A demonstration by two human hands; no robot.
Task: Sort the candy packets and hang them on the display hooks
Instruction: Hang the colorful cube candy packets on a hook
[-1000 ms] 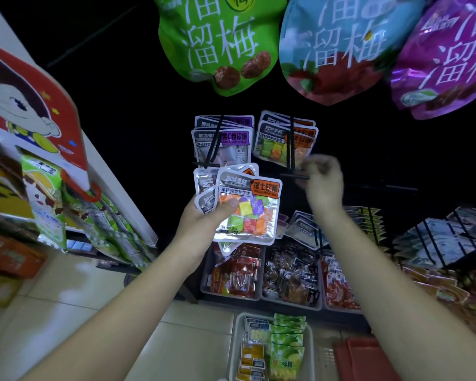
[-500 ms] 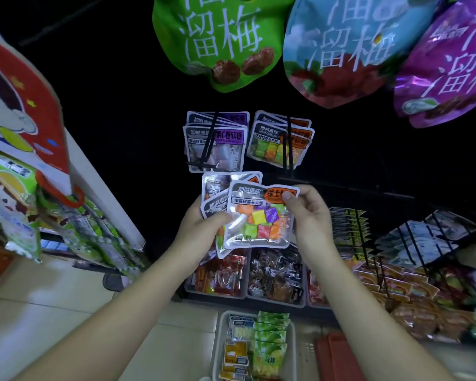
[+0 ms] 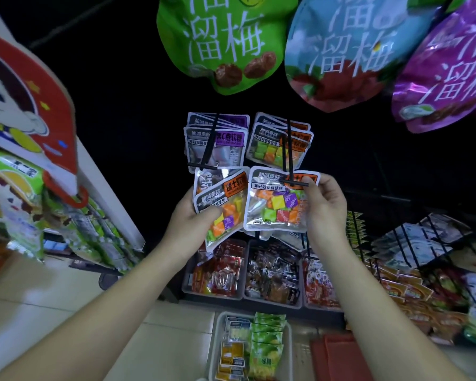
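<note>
There's a basket point(image 3: 213, 342) of more candy on the floor, under the forearms. Up at the hands, the left hand point(image 3: 187, 224) grips a fanned stack point(image 3: 223, 210) of spare packets, thumb across the front, parked just left of the action. The right hand point(image 3: 327, 213) pinches one orange-label packet point(image 3: 272, 207) by its top right corner, face toward the camera, top edge up. The bit that matters: the hook point(image 3: 289, 149) sticks out straight at the person, and its tip sits right over the packet's top edge, just beside the right fingertips. Can't tell if the hole is on yet. I'd guess it needs a push away from the body along the prongs, toward the matching hung packets point(image 3: 264, 149) just beyond. The right hand's the nearer one.
</note>
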